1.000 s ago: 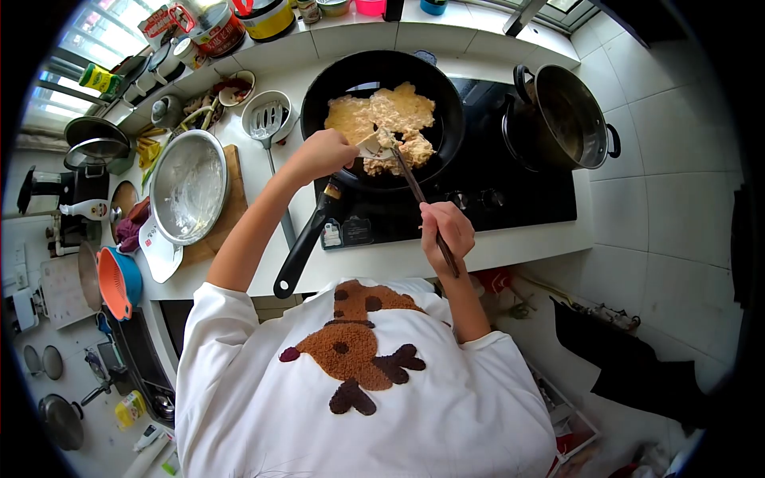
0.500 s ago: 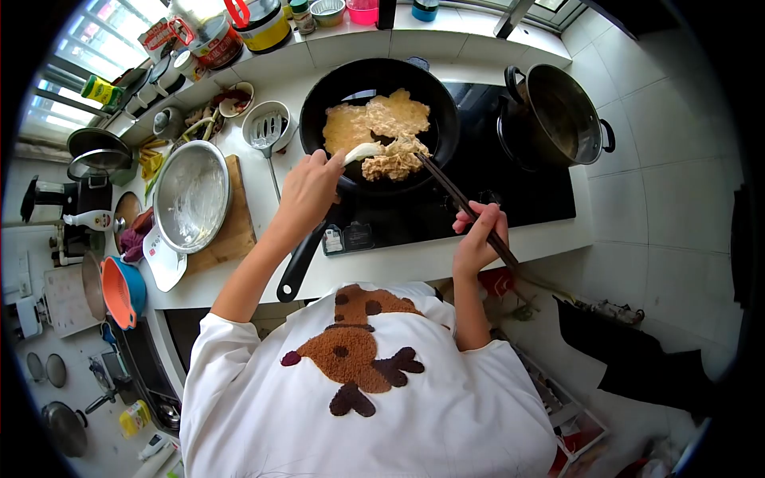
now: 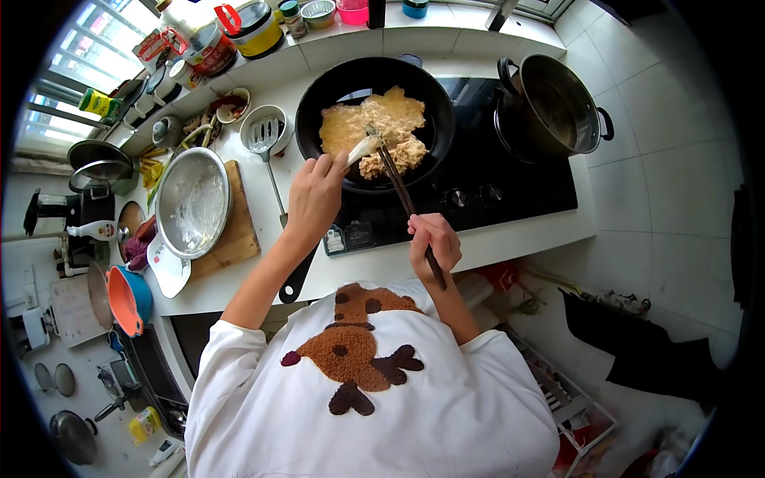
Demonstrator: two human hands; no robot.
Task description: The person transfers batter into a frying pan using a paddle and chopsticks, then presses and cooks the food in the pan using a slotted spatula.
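My left hand [image 3: 313, 197] is closed round the handle of a white spoon [image 3: 363, 150], whose bowl is over the batter in a black frying pan [image 3: 440, 147]. My right hand [image 3: 435, 244] grips a pair of dark chopsticks [image 3: 400, 186], their tips meeting the spoon's bowl. Pale yellow batter [image 3: 387, 110] lies spread across the pan, with a lumpier mound [image 3: 405, 156] at its near side. The pan's long black handle [image 3: 296, 279] points toward me, partly hidden behind my left forearm.
A dark pot [image 3: 558, 103] stands on the right of the black cooktop [image 3: 526, 191]. Left of the pan, a slotted turner [image 3: 264, 135] rests in a white bowl [image 3: 284, 137]. Farther left, a smeared metal bowl [image 3: 191, 203] sits partly over a wooden board [image 3: 239, 231].
My right hand has moved left and nearer to me, and the chopsticks now stand steeper. Their tips have shifted from the mound's right side to the spoon; the mound now lies lower against the batter.
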